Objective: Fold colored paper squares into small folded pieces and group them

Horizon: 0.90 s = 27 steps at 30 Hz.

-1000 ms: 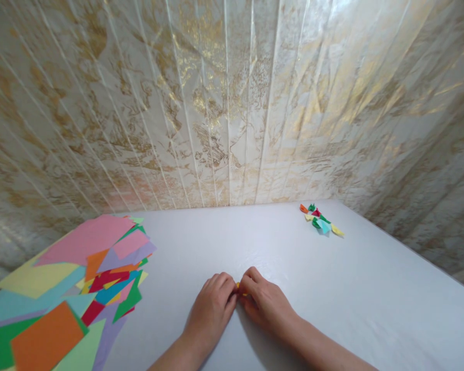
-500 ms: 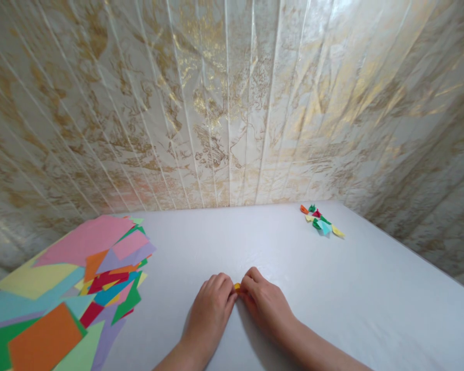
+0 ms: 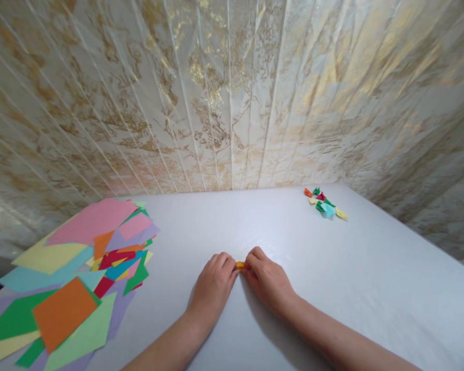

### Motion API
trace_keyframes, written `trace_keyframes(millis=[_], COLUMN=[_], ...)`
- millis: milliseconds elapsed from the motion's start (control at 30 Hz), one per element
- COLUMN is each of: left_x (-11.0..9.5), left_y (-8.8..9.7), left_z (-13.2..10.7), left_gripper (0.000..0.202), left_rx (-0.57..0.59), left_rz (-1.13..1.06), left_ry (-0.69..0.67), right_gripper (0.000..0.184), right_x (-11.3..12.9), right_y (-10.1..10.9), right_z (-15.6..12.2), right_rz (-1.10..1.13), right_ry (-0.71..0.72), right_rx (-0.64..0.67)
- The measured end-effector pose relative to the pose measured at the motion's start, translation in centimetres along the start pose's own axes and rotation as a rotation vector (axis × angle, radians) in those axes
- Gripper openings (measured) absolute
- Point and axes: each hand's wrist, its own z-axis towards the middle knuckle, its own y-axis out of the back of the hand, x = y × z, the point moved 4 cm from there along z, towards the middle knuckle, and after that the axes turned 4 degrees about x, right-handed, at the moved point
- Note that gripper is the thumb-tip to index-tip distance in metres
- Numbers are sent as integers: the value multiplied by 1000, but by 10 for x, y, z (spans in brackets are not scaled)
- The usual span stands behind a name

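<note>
My left hand (image 3: 212, 285) and my right hand (image 3: 268, 280) rest side by side on the white table (image 3: 363, 288), near its middle front. Both have their fingers curled, and the fingertips meet on a small yellow-orange piece of paper (image 3: 240, 265). Only a sliver of that paper shows between the two hands. The rest of it is hidden under the fingers.
A loose heap of coloured paper sheets and scraps (image 3: 73, 278) covers the table's left side. A small cluster of folded coloured paper bits (image 3: 325, 203) lies at the far right corner. A wall of cream and gold patterned panels (image 3: 232, 93) rises behind the table.
The hands have stayed pinched together on the small yellow piece. The whole scene has shifted up in the picture as my head tilted down a little.
</note>
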Motion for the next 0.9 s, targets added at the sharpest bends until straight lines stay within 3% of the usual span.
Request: trace_keyframes(millis=[600, 900], left_x=[-3, -1], left_y=[1, 3], left_z=[3, 4], left_gripper=[16, 19], left_rx=[-8, 17], left_rz=[-32, -61], left_ry=[63, 81], right_gripper=[14, 9], right_x=[3, 5], right_y=[1, -3], right_z=[4, 7], right_rz=[35, -58], right_ry=[-35, -57], right_rx=[-14, 3])
